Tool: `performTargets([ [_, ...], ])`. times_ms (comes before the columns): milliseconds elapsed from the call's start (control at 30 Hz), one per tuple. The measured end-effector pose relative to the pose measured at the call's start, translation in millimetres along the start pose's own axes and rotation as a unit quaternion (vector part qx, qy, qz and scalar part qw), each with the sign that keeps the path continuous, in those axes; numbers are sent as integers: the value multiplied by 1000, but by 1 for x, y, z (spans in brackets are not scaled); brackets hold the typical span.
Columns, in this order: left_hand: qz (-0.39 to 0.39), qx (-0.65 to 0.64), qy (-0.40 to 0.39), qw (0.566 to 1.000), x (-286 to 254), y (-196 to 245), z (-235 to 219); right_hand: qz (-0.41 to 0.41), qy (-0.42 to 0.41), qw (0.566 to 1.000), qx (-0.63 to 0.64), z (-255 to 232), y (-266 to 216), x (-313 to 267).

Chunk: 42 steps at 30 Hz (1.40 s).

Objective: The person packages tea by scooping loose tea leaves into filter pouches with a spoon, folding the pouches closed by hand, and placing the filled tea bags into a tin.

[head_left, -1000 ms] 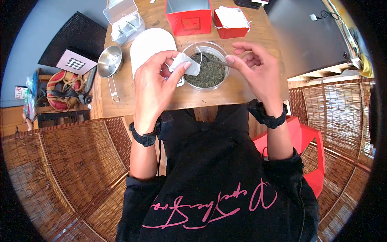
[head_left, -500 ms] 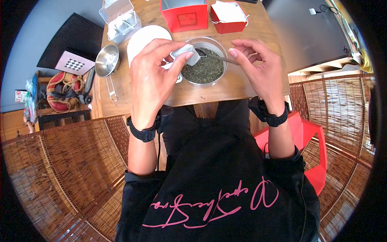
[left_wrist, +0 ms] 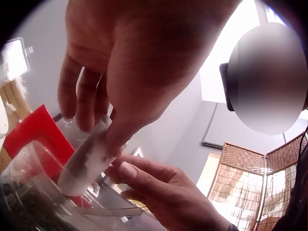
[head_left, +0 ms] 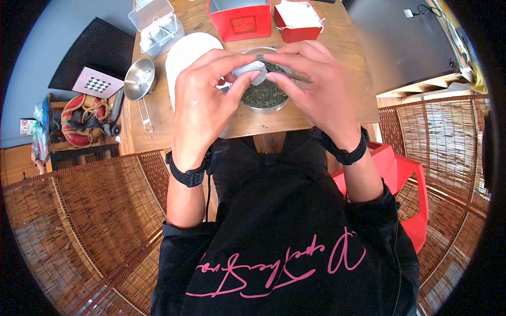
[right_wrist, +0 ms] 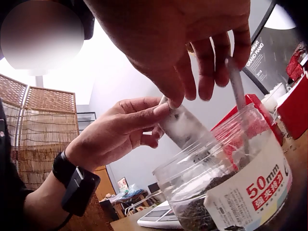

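My left hand (head_left: 203, 89) pinches a small white tea bag (head_left: 252, 71) between thumb and fingers, over a clear plastic jar (right_wrist: 168, 180) of dried green tea leaves (head_left: 263, 96). Through the bag's thin cloth, dark bits show near its lower end in the right wrist view. My right hand (head_left: 316, 84) is at the bag's upper edge, its thumb and index fingertips right beside the cloth and apart from each other. A spoon (right_wrist: 236, 84) stands in the jar, its handle leaning out over the rim under my right hand.
A white kitchen scale (head_left: 182, 55) lies left of the jar, partly behind my left hand. Further left are a metal pan (head_left: 140, 79) and a clear box (head_left: 167, 43) of white bags. Behind the jar stand a tall red box (head_left: 243, 26) and a smaller red box (head_left: 299, 32) holding white bags.
My right hand let go of the spoon, which stayed leaning in the jar, then moved left to the tea bag. My left hand kept its hold, and the bag tilted.
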<state>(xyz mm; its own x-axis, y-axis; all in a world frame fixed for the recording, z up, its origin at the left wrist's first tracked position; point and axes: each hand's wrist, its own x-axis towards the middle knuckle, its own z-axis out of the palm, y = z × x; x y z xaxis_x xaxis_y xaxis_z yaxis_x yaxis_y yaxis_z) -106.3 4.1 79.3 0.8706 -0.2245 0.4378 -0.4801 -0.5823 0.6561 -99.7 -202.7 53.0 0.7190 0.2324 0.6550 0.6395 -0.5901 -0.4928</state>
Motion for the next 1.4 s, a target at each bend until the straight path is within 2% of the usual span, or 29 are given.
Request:
performTargets([
  [133, -8, -1, -20, 1000, -2, 3, -3, 2, -13, 1000, 16, 6, 1, 2],
  [200, -45, -26, -30, 998, -3, 5, -4, 5, -20, 1000, 13, 8, 4, 1],
  [300, -79, -65, -13, 995, -5, -1, -6, 25, -9, 999, 35, 8, 5, 0],
  [500, -112, -58, -8, 992, -7, 1, -6, 48, -13, 997, 52, 7, 4, 1],
  [600, -85, -42, 8, 995, -8, 0, -4, 39, -27, 998, 39, 6, 2, 2],
  [700, -92, -34, 10, 995, -8, -4, -6, 31, -35, 999, 26, 5, 2, 2],
  [900, -62, -55, 19, 996, -7, -2, -5, 24, -3, 999, 47, 6, -1, 4],
  [1000, -57, -48, 34, 997, -8, -6, -3, 11, -24, 999, 31, 5, 0, 3],
  [1200, -103, -72, 28, 992, -10, -5, -3, 31, -10, 999, 40, 6, 1, 5],
  [1333, -71, -75, 22, 994, -11, -8, 0, 23, -20, 998, 52, 8, -5, 7],
  [1400, -82, -85, 54, 992, -12, -12, 0, 15, -26, 998, 49, 8, -5, 8],
])
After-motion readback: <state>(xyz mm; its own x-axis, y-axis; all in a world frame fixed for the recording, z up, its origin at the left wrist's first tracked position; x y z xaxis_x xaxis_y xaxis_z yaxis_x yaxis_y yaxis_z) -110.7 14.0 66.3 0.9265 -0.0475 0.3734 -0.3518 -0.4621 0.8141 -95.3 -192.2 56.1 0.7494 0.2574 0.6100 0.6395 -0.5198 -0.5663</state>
